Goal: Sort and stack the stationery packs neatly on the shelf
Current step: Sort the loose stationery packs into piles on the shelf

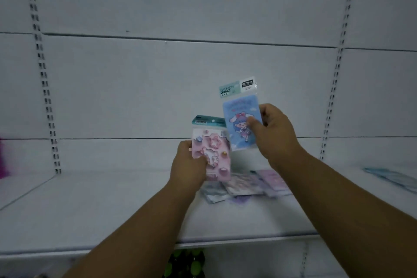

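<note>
the left hand [188, 165] is closed around a pink pack [212, 156], thumb across its face, holding it upright just below the centre of the view. the right hand [274, 133] pinches a blue pack [240, 119] by its right edge, raised at one o'clock from the pink one and tilted slightly left; the two packs overlap at their near edges, though whether they touch cannot be told. both are flat rounded rectangles in glossy clear sleeves with printed card headers, the blue one's reading "fashion grace", and both carry cartoon prints.

beneath the hands, at about five o'clock from the pink pack, a loose heap of packs [246, 185] in pale purple and grey lies fanned and overlapping on the white shelf [90, 205], blurred in detail. another pale blue pack [392, 179] lies well apart at three o'clock, near the right edge.

the sorting looks to be at an early stage: no tidy stack is visible, two packs are in hand, and the heap remains to be squared up. the shelf and its back panel are smooth matt white, with slotted metal uprights [42, 70] on either side.
</note>
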